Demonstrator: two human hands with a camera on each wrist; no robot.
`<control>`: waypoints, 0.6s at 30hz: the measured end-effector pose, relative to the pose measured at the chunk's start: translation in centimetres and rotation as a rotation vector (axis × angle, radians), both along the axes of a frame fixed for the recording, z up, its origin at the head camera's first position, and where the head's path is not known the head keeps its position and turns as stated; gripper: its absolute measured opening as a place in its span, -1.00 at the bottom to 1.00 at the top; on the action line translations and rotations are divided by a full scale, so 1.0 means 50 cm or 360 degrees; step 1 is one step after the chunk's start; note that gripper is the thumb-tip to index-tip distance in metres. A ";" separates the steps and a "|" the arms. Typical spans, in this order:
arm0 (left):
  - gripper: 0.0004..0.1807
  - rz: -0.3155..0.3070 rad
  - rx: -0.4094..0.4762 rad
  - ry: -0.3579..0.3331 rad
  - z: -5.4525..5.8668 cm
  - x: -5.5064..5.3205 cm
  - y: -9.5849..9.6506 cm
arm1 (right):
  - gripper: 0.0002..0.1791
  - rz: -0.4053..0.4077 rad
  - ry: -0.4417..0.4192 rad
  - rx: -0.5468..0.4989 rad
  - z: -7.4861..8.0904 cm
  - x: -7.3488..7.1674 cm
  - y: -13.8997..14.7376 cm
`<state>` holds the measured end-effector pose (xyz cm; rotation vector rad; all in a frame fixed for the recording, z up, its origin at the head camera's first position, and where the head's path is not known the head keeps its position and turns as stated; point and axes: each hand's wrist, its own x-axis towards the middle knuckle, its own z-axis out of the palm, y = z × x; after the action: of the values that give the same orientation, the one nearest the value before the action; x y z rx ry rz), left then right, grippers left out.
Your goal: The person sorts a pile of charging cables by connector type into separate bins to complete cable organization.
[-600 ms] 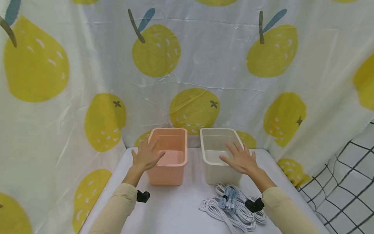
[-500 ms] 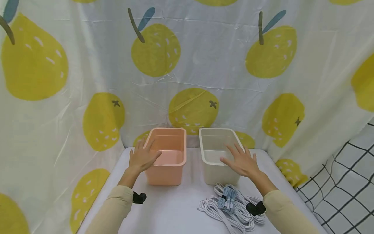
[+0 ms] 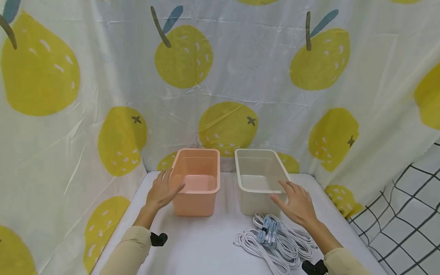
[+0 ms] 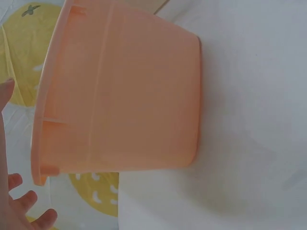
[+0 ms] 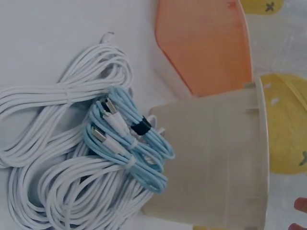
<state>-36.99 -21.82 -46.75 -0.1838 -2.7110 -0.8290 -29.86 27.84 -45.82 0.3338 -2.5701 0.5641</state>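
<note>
An orange plastic bin [image 3: 194, 204] stands upright at the back of the table, and a cream bin [image 3: 259, 202] of similar shape stands to its right. My left hand [image 3: 161, 193] is at the orange bin's left side, fingers spread and relaxed, holding nothing. In front of the cream bin's right corner is my right hand [image 3: 297, 202], its fingers loosely extended and nothing in them. Several bundles of white cable [image 3: 251, 242] lie in a pile below that bin. A light blue cable bundle [image 5: 129, 139] with a black tie and metal plugs rests on top.
White cloth covers the table [image 3: 199, 248]. A curtain [image 3: 233, 76] printed with yellow fruit hangs behind and along the sides. Off the table's right edge stands a black wire grid [image 3: 405, 214].
My left hand has drawn slightly left and down. The right hand has moved right and down, from over the cream bin to its front right corner. Bins and cables stay put.
</note>
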 end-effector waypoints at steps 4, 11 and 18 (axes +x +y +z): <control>0.17 -0.0002 0.0099 0.0016 -0.025 -0.004 -0.009 | -0.27 0.0012 0.0056 -0.0081 -0.026 0.012 0.001; 0.23 -0.0048 0.0348 -0.0003 -0.042 -0.008 -0.019 | -0.34 0.0007 0.0142 -0.0152 -0.080 0.029 0.009; 0.18 -0.0122 0.0491 -0.0110 -0.050 -0.014 -0.012 | -0.33 -0.0042 0.0101 -0.0165 -0.125 0.048 0.010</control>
<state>-37.69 -22.42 -49.23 -0.1944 -2.6075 -1.2831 -27.47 28.33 -52.07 0.2774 -2.4700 0.6635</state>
